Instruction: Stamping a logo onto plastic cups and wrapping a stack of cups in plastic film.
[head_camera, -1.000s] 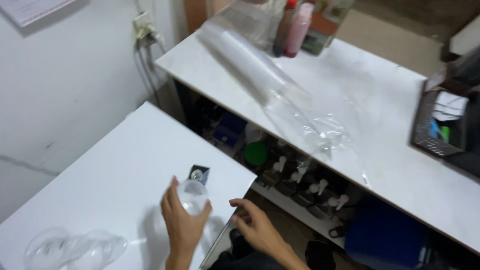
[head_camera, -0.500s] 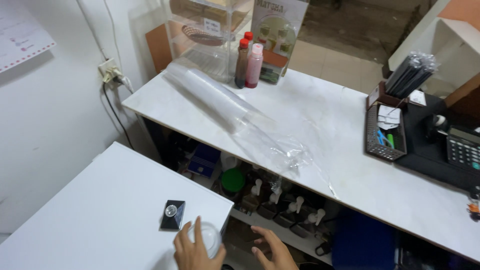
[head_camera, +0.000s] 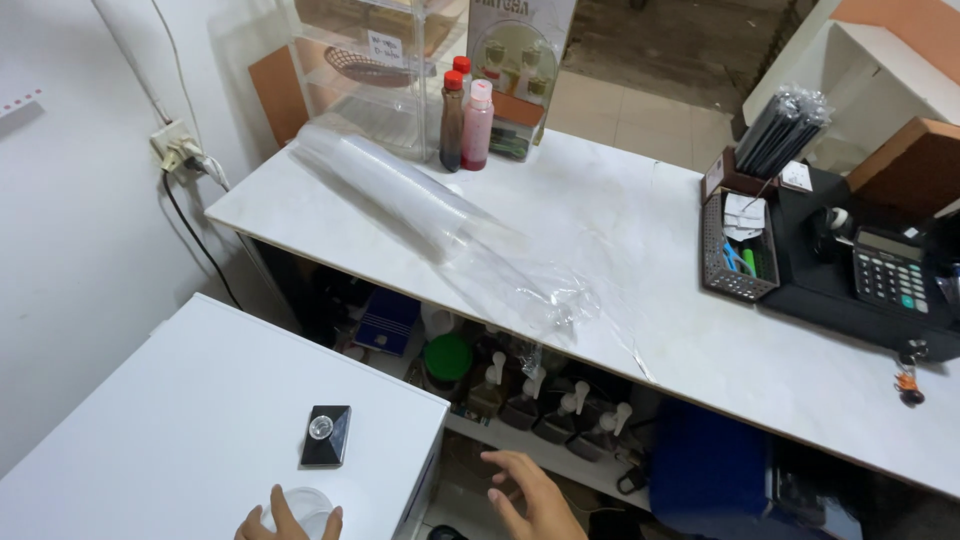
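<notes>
The left hand (head_camera: 285, 518) wraps a clear plastic cup (head_camera: 300, 505) on the white worktop (head_camera: 150, 420), now slid nearer the bottom edge, just before the small black square block (head_camera: 327, 435). The right hand (head_camera: 528, 495), apparently empty, hangs spread beyond the worktop's corner. Farther off lies a sleeve of stacked cups (head_camera: 400, 195).

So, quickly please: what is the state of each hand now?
Left hand: fingers curled on a clear plastic cup on the white table.
Right hand: open, holding nothing.

Bright, even indoor light; slight motion blur
</notes>
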